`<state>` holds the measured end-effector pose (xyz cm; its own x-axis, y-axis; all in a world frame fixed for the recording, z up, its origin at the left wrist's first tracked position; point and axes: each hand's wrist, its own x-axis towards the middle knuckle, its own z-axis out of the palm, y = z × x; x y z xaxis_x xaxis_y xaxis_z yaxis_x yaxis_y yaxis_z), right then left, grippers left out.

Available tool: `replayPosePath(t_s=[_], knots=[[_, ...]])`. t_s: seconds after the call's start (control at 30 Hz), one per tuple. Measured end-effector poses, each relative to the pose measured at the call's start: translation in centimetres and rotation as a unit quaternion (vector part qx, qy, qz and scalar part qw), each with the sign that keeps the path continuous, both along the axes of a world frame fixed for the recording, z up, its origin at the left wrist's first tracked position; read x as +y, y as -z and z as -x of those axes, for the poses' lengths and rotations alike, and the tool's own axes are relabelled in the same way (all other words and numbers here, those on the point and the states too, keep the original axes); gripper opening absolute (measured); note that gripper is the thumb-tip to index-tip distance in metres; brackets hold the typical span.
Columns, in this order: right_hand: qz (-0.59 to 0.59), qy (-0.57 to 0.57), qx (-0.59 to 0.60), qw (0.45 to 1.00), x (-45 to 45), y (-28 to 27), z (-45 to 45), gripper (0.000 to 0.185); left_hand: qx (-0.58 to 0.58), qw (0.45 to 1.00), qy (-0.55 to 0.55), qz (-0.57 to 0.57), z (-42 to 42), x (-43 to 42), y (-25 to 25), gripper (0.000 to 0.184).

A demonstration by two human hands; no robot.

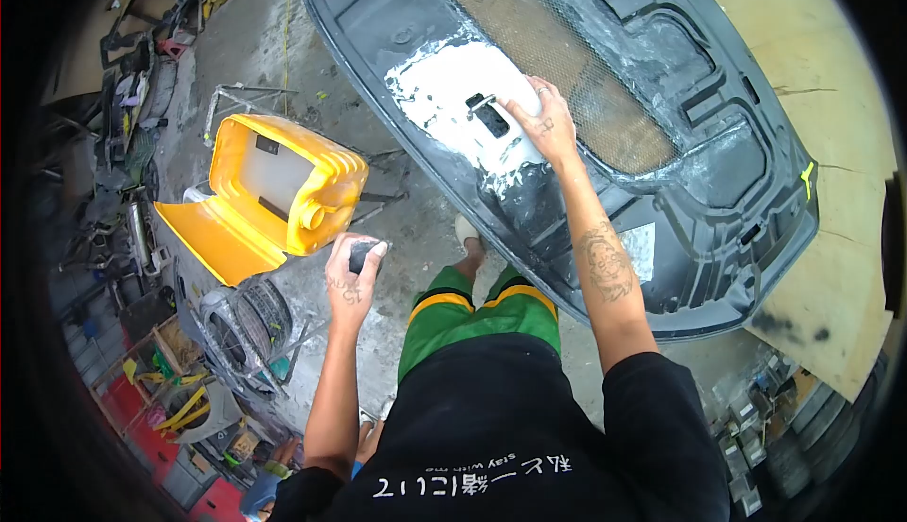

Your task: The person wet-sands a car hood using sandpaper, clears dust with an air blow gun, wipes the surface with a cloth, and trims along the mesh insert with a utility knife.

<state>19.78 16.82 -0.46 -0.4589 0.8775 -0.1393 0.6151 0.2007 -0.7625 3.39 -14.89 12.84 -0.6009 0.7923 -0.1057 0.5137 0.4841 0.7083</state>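
My left hand (350,278) is closed around a small dark grey block (362,256), with the thumb across its side. It is held in the air just below the cut-open yellow jerrycan (326,177). My right hand (548,123) rests on a dark car hood (605,210) lying underside up. Its thumb is apart from the fingers and points toward a metal latch loop (483,102) by a dark slot. Around the slot is a white coated patch (444,87) with smeared edges. The right fingertips are partly hidden from above.
Inside the hood's frame is a brown honeycomb panel (567,59). A wooden board (831,172) lies under its right side. Tires (250,319) and a metal stand are below the jerrycan. Scrap parts pile along the left (123,144). Part of another person (265,489) shows at the lower left.
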Motion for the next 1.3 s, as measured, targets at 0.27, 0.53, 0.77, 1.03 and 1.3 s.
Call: replayPosePath(t_s=[0.27,0.53,0.77,1.03,1.3], knots=[[-0.042,0.027,0.029,0.998,0.4,1.1,0.2,0.042,0.011,0.995,-0.024,-0.095,-4.2,12.6,3.5,0.013],[-0.111,0.008,0.087,0.990,0.5,2.0,-0.6,0.033,0.069,0.987,0.001,-0.148,-5.5,19.0,7.6,0.013],[-0.120,-0.019,0.135,0.983,0.6,2.3,-1.1,0.030,0.121,0.982,-0.025,-0.139,-6.5,19.7,8.8,0.015],[-0.129,-0.016,0.162,0.978,0.6,3.2,-1.1,0.028,0.256,0.954,0.039,-0.153,-7.0,22.1,10.3,0.022],[-0.142,-0.019,0.165,0.976,0.7,3.2,-1.1,0.027,0.142,0.983,-0.058,-0.099,-5.1,20.6,6.7,0.017]])
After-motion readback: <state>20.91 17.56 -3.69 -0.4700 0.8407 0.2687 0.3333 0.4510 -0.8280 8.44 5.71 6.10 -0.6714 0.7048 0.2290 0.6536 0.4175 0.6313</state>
